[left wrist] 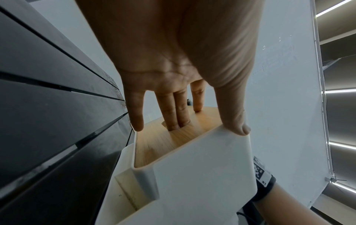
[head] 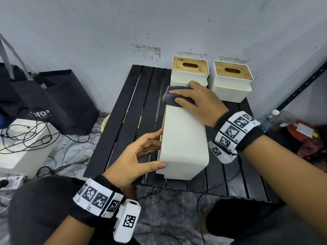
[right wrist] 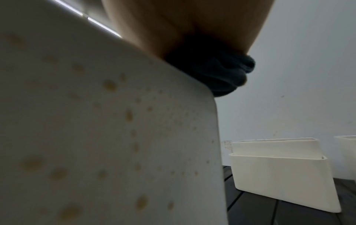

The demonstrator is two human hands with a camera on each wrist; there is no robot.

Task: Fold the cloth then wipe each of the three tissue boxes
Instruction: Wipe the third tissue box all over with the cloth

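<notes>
Right hand point(head: 200, 101) grip presses cloth point(head: 174, 96) on box point(head: 184, 144) | left hand point(left wrist: 173, 64): wrist view shows fingers in lid slot, thumb clamping.

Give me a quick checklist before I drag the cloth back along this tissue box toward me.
1. Box steadied: ok. The left hand holds the tipped tissue box, thumb on its white side, fingers on the wooden lid.
2. Cloth in hand: ok. The right hand presses the dark cloth onto the box's far end.
3. Cloth folded: ok, bunched in layers in the right wrist view.
4. Path toward you: ok, the upper white face is bare.
5. Side face clean: not ok, yellowish spots show on it.
6. Other two boxes: ok, upright at the table's far edge, apart from this one.
</notes>
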